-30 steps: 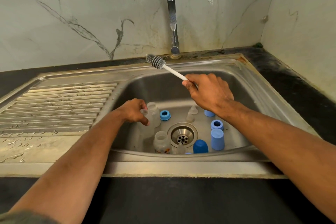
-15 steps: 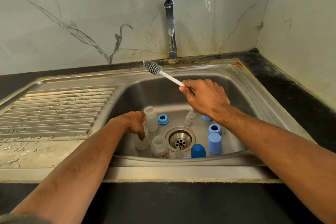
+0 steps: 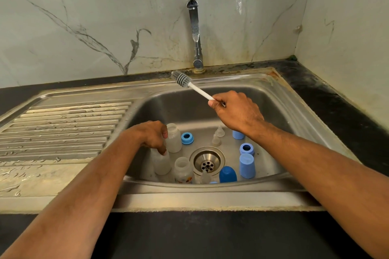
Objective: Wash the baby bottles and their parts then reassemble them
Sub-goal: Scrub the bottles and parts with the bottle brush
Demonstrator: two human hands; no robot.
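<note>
Three frosted baby bottles stand at the left of the steel sink (image 3: 280, 99). My left hand (image 3: 150, 135) grips the top of the near-left bottle (image 3: 161, 163); a second bottle (image 3: 174, 137) stands behind it and a third bottle (image 3: 183, 169) in front. My right hand (image 3: 235, 110) holds the white handle of a bottle brush (image 3: 181, 78), its grey head pointing up-left over the sink's back rim. Blue rings (image 3: 187, 138) (image 3: 246, 149), blue caps (image 3: 247, 165) (image 3: 228, 174) (image 3: 238, 134) and clear teats (image 3: 218, 135) lie around the drain (image 3: 207, 161).
A chrome tap (image 3: 195, 33) stands at the back wall, no water running. A wet ribbed draining board (image 3: 63, 126) lies to the left. A dark counter (image 3: 336, 111) runs round the sink, with marble walls behind and to the right.
My left hand has sunk lower into the sink and closed over the top of the near-left bottle. The right hand has kept the brush raised in much the same place.
</note>
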